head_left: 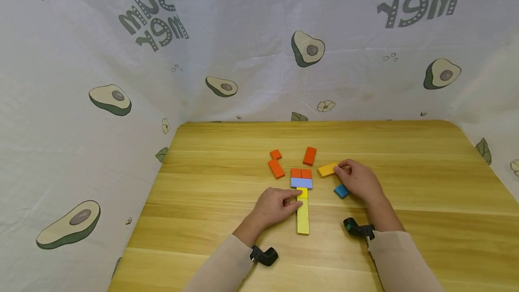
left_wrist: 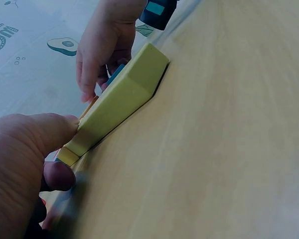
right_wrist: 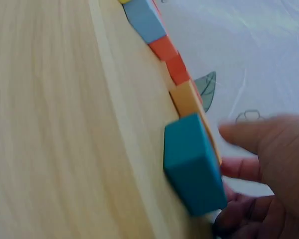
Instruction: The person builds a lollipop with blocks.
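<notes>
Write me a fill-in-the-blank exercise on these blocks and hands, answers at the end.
1. The left hand touches a small square block coloured ____.
2. Along the far edge of the lavender block lie ____ orange-red squares.
3. The lavender block sits ____ those squares and the small square block the left hand touches.
4. Near the right hand lie an amber block and a shorter block coloured ____.

Missing words: yellow; two; between; blue.
</notes>
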